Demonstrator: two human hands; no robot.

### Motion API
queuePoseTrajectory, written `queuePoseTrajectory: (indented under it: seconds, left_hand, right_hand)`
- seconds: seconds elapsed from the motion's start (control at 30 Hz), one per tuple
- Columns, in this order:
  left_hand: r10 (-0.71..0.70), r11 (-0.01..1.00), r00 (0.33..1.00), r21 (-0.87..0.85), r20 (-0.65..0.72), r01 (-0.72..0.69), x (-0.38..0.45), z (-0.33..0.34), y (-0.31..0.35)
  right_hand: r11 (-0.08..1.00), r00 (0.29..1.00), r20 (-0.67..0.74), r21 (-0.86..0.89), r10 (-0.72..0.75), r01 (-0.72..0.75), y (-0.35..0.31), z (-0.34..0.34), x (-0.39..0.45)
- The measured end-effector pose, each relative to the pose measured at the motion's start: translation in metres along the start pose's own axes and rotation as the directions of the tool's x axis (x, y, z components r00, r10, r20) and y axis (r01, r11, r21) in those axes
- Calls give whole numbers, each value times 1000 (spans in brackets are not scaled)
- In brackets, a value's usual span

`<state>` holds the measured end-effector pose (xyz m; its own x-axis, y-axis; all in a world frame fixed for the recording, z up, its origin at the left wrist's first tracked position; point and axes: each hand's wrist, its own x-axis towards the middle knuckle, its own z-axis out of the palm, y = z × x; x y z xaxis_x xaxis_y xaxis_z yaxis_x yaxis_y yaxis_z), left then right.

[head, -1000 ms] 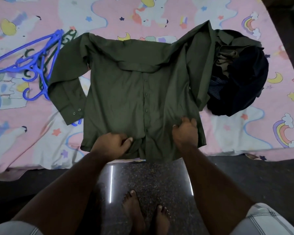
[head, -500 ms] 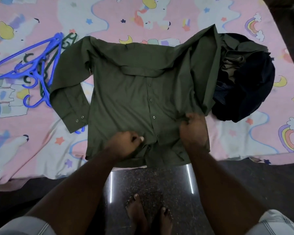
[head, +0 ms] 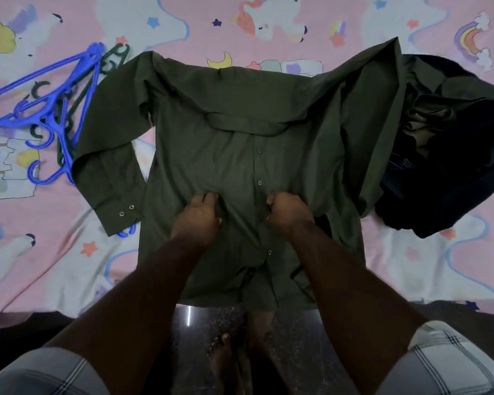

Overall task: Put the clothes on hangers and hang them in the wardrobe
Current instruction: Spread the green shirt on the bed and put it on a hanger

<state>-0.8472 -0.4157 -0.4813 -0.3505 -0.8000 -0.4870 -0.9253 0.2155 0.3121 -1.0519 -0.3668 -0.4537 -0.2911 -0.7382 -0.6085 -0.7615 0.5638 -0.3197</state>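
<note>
A dark green long-sleeved shirt lies front up on the bed, collar at the far side, hem hanging over the near edge. My left hand pinches the shirt front left of the button line. My right hand is curled on the fabric at the button placket. Blue hangers and dark green hangers lie in a tangle at the far left, partly under the left sleeve.
The bed sheet is pink with cartoon prints. A pile of dark clothes lies at the right, under the shirt's right sleeve. A dark polished floor and my bare feet are below the bed edge.
Both hands have moved up the shirt from near the hem to its middle and closer together. The view has shifted nearer to the bed.
</note>
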Motion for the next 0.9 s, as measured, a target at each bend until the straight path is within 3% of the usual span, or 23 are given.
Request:
queuePoseTrajectory:
  seconds: [0.13, 0.2, 0.33, 0.43, 0.57, 0.73, 0.9]
  left_hand:
    - [-38, 999, 997, 14, -60, 39, 11, -4, 3]
    - [-23, 998, 990, 52, -140, 31, 19, -14, 6]
    - [-38, 998, 939, -57, -342, 19, 40, -44, 18]
    - [-51, 997, 963, -61, -264, 36, 43, -45, 30]
    - [-81, 996, 996, 45, -29, 82, 28, -17, 45]
    - [-59, 998, 998, 15, 37, 59, 30, 6, 43]
    - [163, 987, 986, 12, -44, -162, 19, -5, 37]
  right_hand:
    - [999, 995, 90, -16, -48, 50, 8, -1, 11]
    - [997, 997, 8, 38, -73, 72, 12, -6, 19]
    - [983, 958, -271, 127, -95, 133, 11, -28, 38]
    - [988, 956, -277, 94, -95, 126, 9, -34, 43]
    - [998, 983, -179, 48, -38, 48, 9, -29, 34]
    - [985, 995, -39, -150, -94, 87, 9, -11, 21]
    - [997, 998, 44, -65, -39, 41, 2, -4, 5]
